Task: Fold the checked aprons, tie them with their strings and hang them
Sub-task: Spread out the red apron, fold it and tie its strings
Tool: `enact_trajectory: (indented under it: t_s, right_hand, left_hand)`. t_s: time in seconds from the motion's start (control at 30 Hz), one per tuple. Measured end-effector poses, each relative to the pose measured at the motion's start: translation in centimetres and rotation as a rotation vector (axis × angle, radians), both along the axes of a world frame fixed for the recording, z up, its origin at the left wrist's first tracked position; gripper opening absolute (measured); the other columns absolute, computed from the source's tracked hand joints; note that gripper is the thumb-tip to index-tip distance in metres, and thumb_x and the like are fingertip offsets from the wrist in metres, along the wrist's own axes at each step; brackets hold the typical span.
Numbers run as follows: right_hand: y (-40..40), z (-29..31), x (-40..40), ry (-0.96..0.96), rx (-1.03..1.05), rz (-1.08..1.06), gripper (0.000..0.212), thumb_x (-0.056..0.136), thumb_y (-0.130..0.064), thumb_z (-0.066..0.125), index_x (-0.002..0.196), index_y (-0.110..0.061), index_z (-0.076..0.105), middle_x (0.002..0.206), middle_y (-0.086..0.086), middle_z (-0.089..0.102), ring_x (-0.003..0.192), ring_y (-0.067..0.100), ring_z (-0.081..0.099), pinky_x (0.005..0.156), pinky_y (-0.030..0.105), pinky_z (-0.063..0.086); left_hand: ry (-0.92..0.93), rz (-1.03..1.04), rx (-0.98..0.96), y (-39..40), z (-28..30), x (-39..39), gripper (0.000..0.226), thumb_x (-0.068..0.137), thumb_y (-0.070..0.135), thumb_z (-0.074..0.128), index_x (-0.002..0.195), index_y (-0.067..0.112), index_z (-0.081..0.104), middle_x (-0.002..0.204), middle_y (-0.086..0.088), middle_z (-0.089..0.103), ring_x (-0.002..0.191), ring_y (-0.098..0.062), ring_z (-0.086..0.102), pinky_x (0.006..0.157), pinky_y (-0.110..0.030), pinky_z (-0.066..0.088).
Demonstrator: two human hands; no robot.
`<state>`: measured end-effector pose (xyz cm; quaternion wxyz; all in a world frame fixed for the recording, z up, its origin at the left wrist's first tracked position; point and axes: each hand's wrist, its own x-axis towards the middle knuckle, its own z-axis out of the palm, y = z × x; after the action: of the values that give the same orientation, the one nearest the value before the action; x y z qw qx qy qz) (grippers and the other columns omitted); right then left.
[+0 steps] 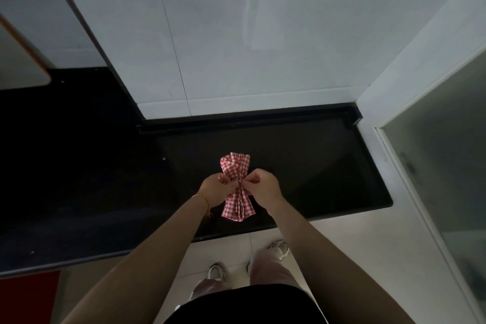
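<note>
A red-and-white checked apron, folded into a narrow bundle and cinched at its middle, is held just above the black counter. Its two ends fan out above and below the waist. My left hand grips the bundle's waist from the left, fingers curled. My right hand pinches at the same waist from the right, fingertips meeting the left hand's. The strings themselves are too small to make out.
The black counter runs left into a deeper dark section. White tiled wall rises behind it. A frosted glass door stands at the right. My feet in sandals stand on the pale floor below.
</note>
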<state>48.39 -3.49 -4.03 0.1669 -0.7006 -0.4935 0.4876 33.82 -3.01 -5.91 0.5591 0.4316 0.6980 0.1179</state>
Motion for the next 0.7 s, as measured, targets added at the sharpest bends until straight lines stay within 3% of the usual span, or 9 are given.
enact_trajectory:
  t_s: [0.13, 0.37, 0.47, 0.6, 0.7]
  right_hand:
    - [0.0, 0.2, -0.5, 0.043, -0.075, -0.046, 0.01, 0.094, -0.018, 0.064, 0.103, -0.018, 0.062, 0.1, -0.001, 0.064, 0.088, 0.008, 0.061, 0.074, 0.023, 0.048]
    - [-0.9, -0.8, -0.9, 0.135, -0.07, -0.278, 0.003, 0.094, -0.015, 0.063, 0.095, -0.017, 0.061, 0.099, 0.002, 0.064, 0.088, 0.012, 0.063, 0.077, 0.029, 0.053]
    - [-1.3, -1.1, -0.8, 0.188, -0.064, -0.36, 0.003, 0.094, -0.014, 0.063, 0.095, -0.016, 0.062, 0.099, 0.002, 0.065, 0.089, 0.014, 0.064, 0.077, 0.03, 0.053]
    - [-1.7, -1.6, -0.7, 0.285, -0.104, -0.52, 0.004, 0.092, -0.011, 0.065, 0.095, -0.015, 0.065, 0.098, 0.004, 0.068, 0.089, 0.018, 0.068, 0.085, 0.039, 0.058]
    - [-1.7, -1.9, -0.6, 0.365, -0.167, -0.671, 0.006, 0.09, -0.009, 0.067, 0.094, -0.013, 0.067, 0.097, 0.004, 0.07, 0.089, 0.019, 0.069, 0.085, 0.04, 0.058]
  left_hand:
    - [-0.097, 0.086, -0.011, -0.2, 0.0, -0.1, 0.011, 0.093, 0.023, 0.062, 0.088, 0.014, 0.064, 0.103, -0.013, 0.07, 0.102, -0.029, 0.067, 0.095, -0.047, 0.054]
    - [-0.193, 0.215, 0.038, -1.4, -0.7, -0.1, 0.012, 0.095, 0.02, 0.061, 0.088, 0.012, 0.067, 0.1, -0.011, 0.07, 0.102, -0.027, 0.066, 0.093, -0.042, 0.055]
    - [-0.366, 0.386, -0.001, -2.2, -0.6, 0.3, 0.01, 0.096, 0.01, 0.059, 0.087, 0.007, 0.063, 0.102, -0.012, 0.069, 0.101, -0.025, 0.066, 0.083, -0.033, 0.057]
    - [-0.568, 0.576, -0.073, -3.0, -1.3, 0.3, 0.008, 0.095, 0.006, 0.059, 0.089, 0.003, 0.064, 0.106, -0.019, 0.069, 0.101, -0.027, 0.068, 0.09, -0.038, 0.056]
    - [-0.757, 0.795, -0.154, -3.6, -1.4, 0.8, 0.006, 0.094, 0.001, 0.058, 0.091, 0.0, 0.064, 0.101, -0.018, 0.07, 0.1, -0.027, 0.067, 0.086, -0.037, 0.056]
